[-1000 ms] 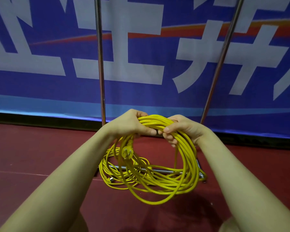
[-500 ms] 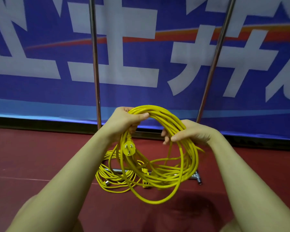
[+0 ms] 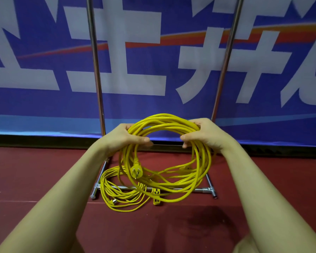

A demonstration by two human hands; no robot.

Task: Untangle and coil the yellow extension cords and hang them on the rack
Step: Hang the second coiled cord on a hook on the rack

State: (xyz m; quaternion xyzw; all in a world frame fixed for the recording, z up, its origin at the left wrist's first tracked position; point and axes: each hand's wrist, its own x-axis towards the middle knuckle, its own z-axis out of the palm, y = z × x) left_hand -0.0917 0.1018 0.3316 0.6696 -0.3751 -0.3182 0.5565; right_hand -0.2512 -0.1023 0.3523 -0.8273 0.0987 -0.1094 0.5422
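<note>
A coil of yellow extension cord (image 3: pixel 162 123) hangs between my hands in front of the rack. My left hand (image 3: pixel 124 137) grips the coil's upper left side and my right hand (image 3: pixel 204 134) grips its upper right side. A yellow plug (image 3: pixel 136 172) dangles inside the loop. A second yellow cord (image 3: pixel 117 194) lies in a loose heap on the floor over the rack's base bar (image 3: pixel 199 189). The rack's two chrome uprights (image 3: pixel 95 61) rise behind the coil; its top bar is out of view.
A blue banner (image 3: pixel 35 103) with large white characters stands right behind the rack. The floor (image 3: pixel 35 170) is dark red. A yellow socket end (image 3: pixel 156 198) lies near the base bar. My knees show at the bottom corners.
My hands have moved apart along the top of the coil, spreading it into a wider loop, and lifted it slightly. The plug now hangs lower inside the loop.
</note>
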